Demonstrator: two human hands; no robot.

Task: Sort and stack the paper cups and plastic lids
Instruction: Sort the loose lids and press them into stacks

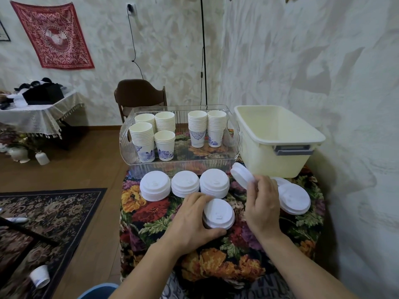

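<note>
Several stacks of white paper cups [163,134] with blue prints stand in a clear plastic tray [133,167]. In front of the tray sit three stacks of white plastic lids [185,183]. My left hand [190,223] grips a short lid stack [219,213] resting on the floral tablecloth. My right hand [262,201] holds a few lids [240,174] tilted up in the air beside the cream tub. Another lid pile [294,198] lies to the right of that hand.
A cream plastic tub [280,145] stands at the back right against the wall. A brown chair [140,93] is behind the tray. One paper cup [40,276] lies on the floor rug at lower left. The table's left edge drops off near the lids.
</note>
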